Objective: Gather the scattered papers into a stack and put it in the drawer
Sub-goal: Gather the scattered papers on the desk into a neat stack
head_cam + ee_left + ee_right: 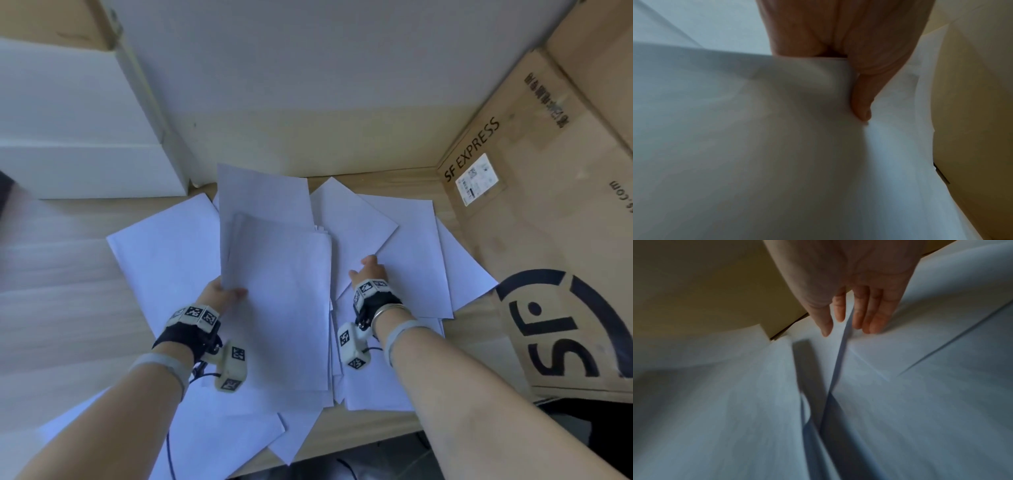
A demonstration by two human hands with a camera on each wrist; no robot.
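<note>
Several white sheets lie fanned over the wooden desk (61,291). My left hand (222,294) grips a bundle of sheets (277,291) by its left edge and holds it raised above the rest. In the left wrist view the thumb (861,104) presses on top of this bundle (756,129) while the fingers are hidden beneath it. My right hand (370,274) reaches onto the loose sheets (411,246) at the right. Its fingers (869,321) are straight, and a sheet's edge runs between index and middle finger. More sheets (164,246) lie at the left. No drawer is in view.
A big SF EXPRESS cardboard box (548,222) walls off the desk's right side. A white box (85,137) stands at the back left, against the wall. The desk's front edge (376,442) is near my body, with some sheets overhanging it.
</note>
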